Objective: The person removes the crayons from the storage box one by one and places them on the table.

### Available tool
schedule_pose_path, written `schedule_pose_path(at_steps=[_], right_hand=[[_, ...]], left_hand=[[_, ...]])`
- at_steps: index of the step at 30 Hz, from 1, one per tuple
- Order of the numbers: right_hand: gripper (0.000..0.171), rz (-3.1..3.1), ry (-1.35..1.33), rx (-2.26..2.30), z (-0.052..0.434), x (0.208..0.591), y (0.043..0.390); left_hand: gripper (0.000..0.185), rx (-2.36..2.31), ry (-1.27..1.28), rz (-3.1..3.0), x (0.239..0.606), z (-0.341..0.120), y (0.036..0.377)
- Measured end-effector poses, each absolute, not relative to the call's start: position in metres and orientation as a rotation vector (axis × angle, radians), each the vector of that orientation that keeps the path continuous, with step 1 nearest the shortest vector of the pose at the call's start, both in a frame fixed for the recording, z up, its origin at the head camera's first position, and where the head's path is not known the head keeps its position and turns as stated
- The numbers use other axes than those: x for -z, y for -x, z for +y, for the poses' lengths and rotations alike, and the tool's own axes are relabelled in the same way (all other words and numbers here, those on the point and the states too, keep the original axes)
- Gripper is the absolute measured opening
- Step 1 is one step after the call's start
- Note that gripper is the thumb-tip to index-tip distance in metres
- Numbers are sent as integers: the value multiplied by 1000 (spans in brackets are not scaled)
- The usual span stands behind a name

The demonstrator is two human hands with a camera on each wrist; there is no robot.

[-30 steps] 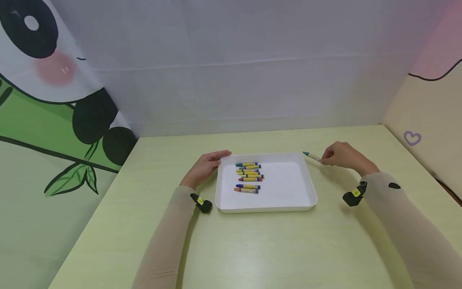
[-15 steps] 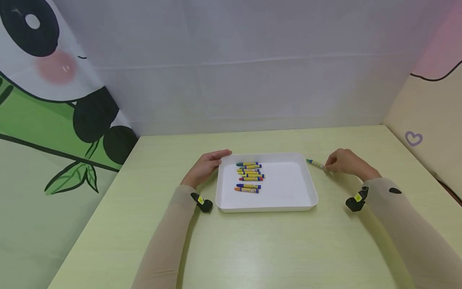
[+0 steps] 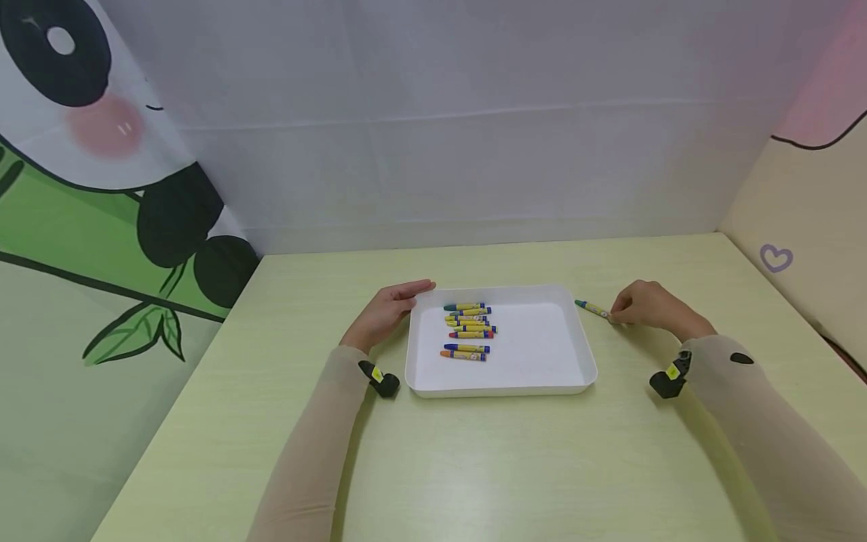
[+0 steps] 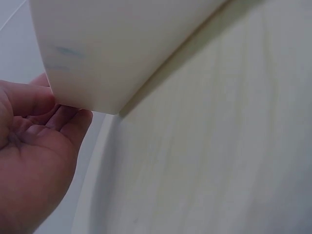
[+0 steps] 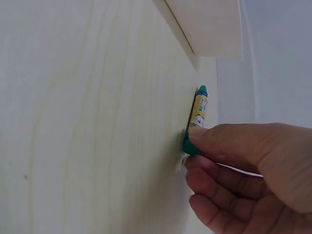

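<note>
A white tray [image 3: 535, 346] lies on the table, with a row of crayons [image 3: 469, 328] in its left half: greens, yellows, a red, a blue and an orange, all in yellow wrappers. At its back left corner my left hand [image 3: 382, 315] holds the tray between thumb and fingers, seen from below in the left wrist view. Beyond the tray's back right corner, my right hand [image 3: 650, 307] pinches the rear end of a green crayon [image 5: 199, 109]. That crayon lies at the table surface, its tip pointing left towards the tray; the fingertips hide part of its end.
Around the tray spreads the pale wooden table [image 3: 474, 459]. A grey-white cloth wall [image 3: 474, 173] rises at its back edge. Printed panels stand at both sides, one with a purple heart [image 3: 775, 259].
My right hand has moved slightly right and nearer to me with the green crayon, lowering it to the table, then stayed almost still. My left hand and the tray have stayed in place.
</note>
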State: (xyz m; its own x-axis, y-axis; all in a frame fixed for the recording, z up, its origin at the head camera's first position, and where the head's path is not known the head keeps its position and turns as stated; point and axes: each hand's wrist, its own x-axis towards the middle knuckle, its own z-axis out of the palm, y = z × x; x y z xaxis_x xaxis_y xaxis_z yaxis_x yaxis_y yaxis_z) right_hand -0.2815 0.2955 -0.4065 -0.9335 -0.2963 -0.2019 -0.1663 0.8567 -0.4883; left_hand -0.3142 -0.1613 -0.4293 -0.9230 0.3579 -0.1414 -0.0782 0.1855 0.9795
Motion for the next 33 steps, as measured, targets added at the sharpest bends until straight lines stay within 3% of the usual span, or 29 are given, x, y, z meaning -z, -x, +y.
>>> schedule_pose_path(at_steps=[33], right_hand=[[24, 2805, 445, 735, 266, 366, 287]], left_hand=[[42, -1785, -258, 2141, 431, -160, 316]])
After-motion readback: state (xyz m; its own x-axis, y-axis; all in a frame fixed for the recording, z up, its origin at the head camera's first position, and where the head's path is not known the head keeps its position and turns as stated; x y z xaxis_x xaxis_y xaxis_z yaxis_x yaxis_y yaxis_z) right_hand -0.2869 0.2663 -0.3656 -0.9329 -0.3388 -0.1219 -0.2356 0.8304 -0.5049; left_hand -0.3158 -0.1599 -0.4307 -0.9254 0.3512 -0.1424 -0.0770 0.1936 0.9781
